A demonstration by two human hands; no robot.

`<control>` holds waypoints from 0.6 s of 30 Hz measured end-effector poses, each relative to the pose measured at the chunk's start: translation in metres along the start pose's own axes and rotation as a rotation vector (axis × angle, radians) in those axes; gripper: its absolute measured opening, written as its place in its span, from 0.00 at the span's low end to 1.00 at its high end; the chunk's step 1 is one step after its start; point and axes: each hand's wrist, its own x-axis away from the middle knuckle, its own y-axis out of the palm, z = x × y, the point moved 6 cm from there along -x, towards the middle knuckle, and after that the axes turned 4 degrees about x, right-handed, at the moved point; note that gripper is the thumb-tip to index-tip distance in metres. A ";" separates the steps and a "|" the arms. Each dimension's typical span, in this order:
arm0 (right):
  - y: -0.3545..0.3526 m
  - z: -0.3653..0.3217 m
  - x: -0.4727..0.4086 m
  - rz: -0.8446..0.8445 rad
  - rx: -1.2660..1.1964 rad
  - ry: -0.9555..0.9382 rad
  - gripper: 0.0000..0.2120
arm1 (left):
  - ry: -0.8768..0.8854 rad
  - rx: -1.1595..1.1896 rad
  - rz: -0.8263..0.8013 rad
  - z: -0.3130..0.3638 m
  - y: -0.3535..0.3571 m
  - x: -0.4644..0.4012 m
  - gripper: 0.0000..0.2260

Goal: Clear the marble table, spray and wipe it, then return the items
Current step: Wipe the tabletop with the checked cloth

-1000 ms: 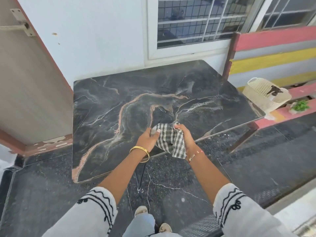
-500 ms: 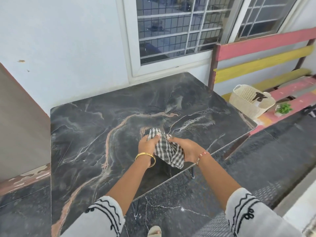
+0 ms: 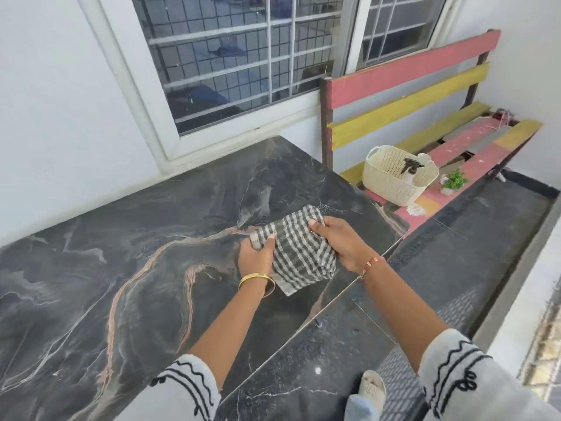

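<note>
So we've got both hands on the checked cloth [image 3: 299, 252] right now: left hand [image 3: 256, 258] pinching its near-left corner with the thumb on top, right hand [image 3: 340, 243] curled over the far right side, fingers tucked into the fabric. Compared with a second ago the cloth has gone from a scrunched wad between our palms to something flatter and more spread, and the whole view has swung right, so the bench [image 3: 425, 95] now fills the upper right instead of just peeking in. We read that as folding or bunching the cloth up after the wipe, not mid-stroke, though we can't be sure it's done. The cloth sits just over the marble table [image 3: 136, 238] near its right-hand edge, with one corner hanging down toward the top. That edge runs diagonally right under our right wrist, so anything we slide that way drops to the dark floor [image 3: 455, 268]. Loads of bare marble to the left and toward the window [image 3: 230, 56]. The stuff to bring back is parked on the bench seat: the woven basket [image 3: 391, 183] with a spray bottle [image 3: 411, 167] poking out, and a small potted plant [image 3: 453, 180] just beside it. There's an open gap of floor between table and bench, so reaching across looks easy.
</note>
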 end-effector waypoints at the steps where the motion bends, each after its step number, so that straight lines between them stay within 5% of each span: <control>1: -0.010 -0.006 -0.004 -0.042 -0.011 0.000 0.12 | 0.036 0.012 -0.016 0.004 0.012 -0.004 0.25; 6: -0.099 -0.026 -0.041 -0.221 0.052 0.029 0.08 | 0.213 0.039 -0.200 0.038 0.122 -0.006 0.19; 10: -0.168 -0.030 -0.070 -0.292 -0.003 0.132 0.07 | 0.158 -0.008 -0.384 0.049 0.203 -0.011 0.12; 13: -0.214 -0.032 -0.085 -0.354 -0.164 0.209 0.09 | 0.106 0.018 -0.301 0.055 0.249 -0.018 0.22; 16: -0.249 -0.030 -0.101 -0.374 -0.358 0.149 0.09 | 0.063 0.110 -0.202 0.065 0.281 -0.025 0.17; 18: -0.275 -0.020 -0.119 -0.326 -0.484 0.133 0.18 | 0.003 0.185 -0.188 0.070 0.308 -0.033 0.17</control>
